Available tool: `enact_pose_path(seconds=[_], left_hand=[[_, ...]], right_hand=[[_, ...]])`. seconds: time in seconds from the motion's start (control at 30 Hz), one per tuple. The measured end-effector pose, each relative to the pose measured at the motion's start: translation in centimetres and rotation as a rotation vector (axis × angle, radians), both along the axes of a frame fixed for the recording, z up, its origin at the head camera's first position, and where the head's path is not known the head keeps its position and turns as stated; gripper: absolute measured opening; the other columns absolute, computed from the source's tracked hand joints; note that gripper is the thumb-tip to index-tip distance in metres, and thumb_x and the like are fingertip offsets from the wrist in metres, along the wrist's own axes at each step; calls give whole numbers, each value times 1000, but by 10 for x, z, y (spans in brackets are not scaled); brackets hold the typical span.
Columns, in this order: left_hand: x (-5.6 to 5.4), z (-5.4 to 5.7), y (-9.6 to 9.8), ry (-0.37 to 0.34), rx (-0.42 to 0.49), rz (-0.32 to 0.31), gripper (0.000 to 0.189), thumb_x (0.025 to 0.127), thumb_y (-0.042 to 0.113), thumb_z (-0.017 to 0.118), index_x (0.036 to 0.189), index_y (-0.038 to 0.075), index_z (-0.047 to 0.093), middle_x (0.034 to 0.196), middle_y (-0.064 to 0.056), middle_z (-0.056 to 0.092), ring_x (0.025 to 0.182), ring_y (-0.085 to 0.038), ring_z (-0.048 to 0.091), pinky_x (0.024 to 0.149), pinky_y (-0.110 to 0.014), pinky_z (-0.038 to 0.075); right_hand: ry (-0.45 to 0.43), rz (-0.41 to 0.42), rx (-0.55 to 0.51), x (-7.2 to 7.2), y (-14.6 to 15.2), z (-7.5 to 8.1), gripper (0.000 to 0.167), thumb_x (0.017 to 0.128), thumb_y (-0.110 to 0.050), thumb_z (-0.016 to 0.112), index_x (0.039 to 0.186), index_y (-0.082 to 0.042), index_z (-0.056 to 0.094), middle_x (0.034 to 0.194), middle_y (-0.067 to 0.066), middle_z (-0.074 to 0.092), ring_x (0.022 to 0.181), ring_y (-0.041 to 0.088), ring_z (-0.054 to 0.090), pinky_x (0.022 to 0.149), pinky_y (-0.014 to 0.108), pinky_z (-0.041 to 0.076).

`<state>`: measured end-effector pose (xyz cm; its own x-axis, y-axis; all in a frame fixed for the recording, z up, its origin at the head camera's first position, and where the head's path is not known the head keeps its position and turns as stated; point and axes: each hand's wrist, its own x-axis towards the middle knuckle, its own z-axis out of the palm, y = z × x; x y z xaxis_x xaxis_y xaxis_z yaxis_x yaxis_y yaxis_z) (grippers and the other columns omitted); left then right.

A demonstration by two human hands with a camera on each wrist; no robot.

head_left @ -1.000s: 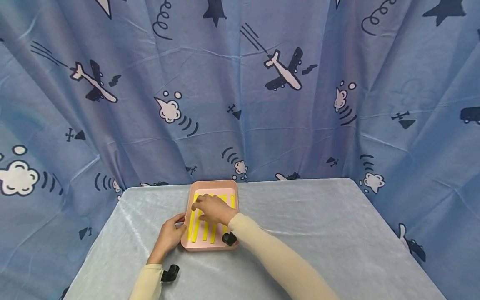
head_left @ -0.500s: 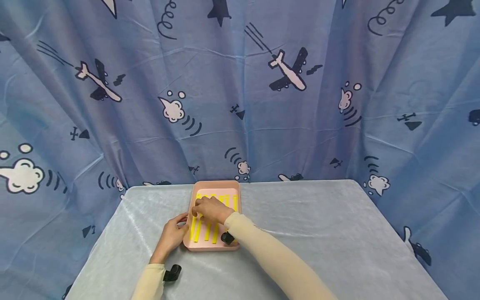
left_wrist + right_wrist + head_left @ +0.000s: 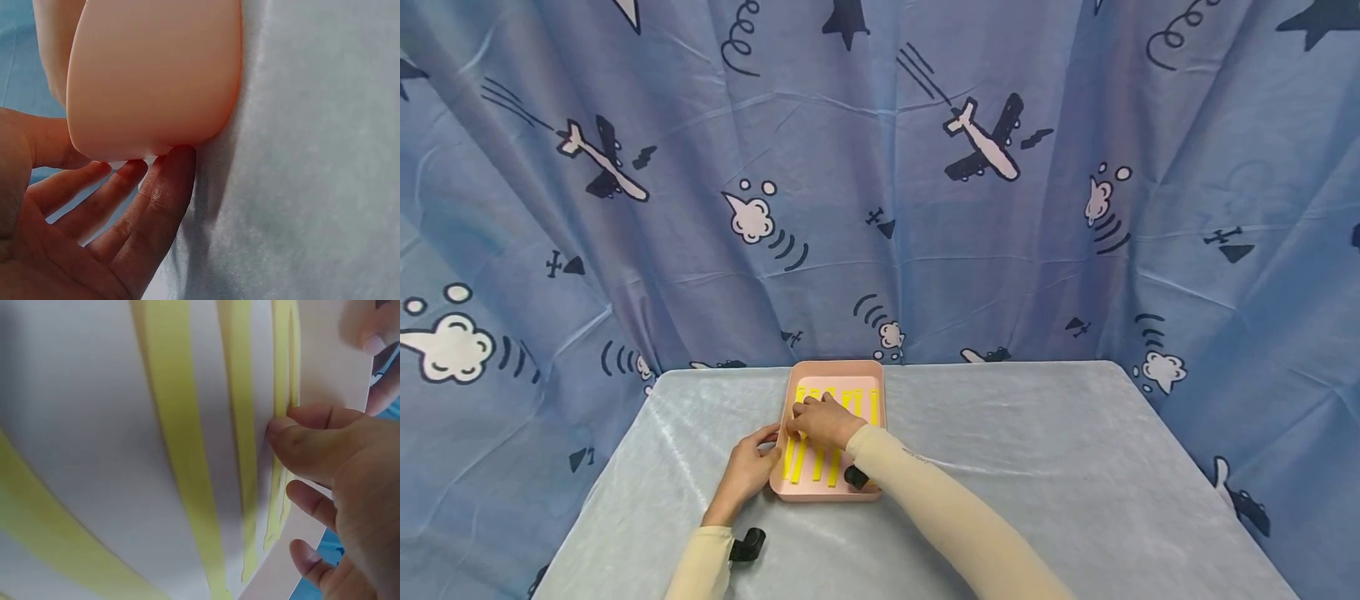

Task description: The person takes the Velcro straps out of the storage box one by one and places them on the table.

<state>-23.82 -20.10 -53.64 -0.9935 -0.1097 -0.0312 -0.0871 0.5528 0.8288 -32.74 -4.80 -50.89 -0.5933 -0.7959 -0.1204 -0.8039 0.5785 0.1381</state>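
Observation:
A pink rectangular tray (image 3: 829,495) lies on the table with several flat yellow strips (image 3: 832,467) side by side along its length. My left hand (image 3: 741,471) holds the tray's left wall, thumb at the rim and fingertips against the outside, as the left wrist view shows. My right hand (image 3: 823,421) reaches over the tray from the right. In the right wrist view, its thumb and index finger pinch the yellow strip (image 3: 281,356) near the left wall, and its other fingers are spread apart. The right hand hides the middle of several strips from the head view.
Grey-white cloth covers the table (image 3: 1037,475). Behind it hangs a blue curtain (image 3: 820,275) printed with planes and clouds. The tray stands close to the table's back edge.
The right hand's fingers have come slightly down and toward me along the tray's left side. The left hand stays at the tray wall, and the whole head view has shifted slightly.

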Motion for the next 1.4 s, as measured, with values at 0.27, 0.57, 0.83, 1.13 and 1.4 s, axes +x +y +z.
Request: enact_pose_path(seconds=[0.27,0.57,0.83,1.13,1.4], left_hand=[[-1,1,1,-3,2,-4,46,94,9,58,140,3,54,127,-22,63,101,-30,69,78,-37,57],[-3,3,1,-9,12,0,47,94,8,57,140,3,53,127,-22,63,103,-30,69,80,-38,57],[-2,1,1,-18,6,7,46,95,9,57,140,4,53,127,-21,63,104,-31,69,80,-38,57],[0,-1,1,-9,10,6,45,94,8,58,140,4,54,126,-22,64,103,-31,69,80,-39,57],[0,-2,1,-11,17,10,46,95,8,58,140,4,54,126,-22,64,102,-31,69,79,-38,57]], right_hand=[[9,9,15,3,0,2,19,95,-17,63,94,-35,66,103,-11,55,102,11,51,86,33,41],[38,48,4,1,1,1,18,96,-18,62,100,-35,67,106,-10,57,102,12,51,89,33,44],[24,71,-30,1,4,-1,19,91,-16,69,99,-34,68,101,-10,57,97,11,50,84,31,42],[48,124,-33,0,5,-6,20,93,-13,66,97,-33,67,101,-9,57,99,12,52,93,37,47],[50,102,-25,-1,5,-8,22,93,-18,68,107,-35,66,108,-10,61,105,13,56,102,42,47]])
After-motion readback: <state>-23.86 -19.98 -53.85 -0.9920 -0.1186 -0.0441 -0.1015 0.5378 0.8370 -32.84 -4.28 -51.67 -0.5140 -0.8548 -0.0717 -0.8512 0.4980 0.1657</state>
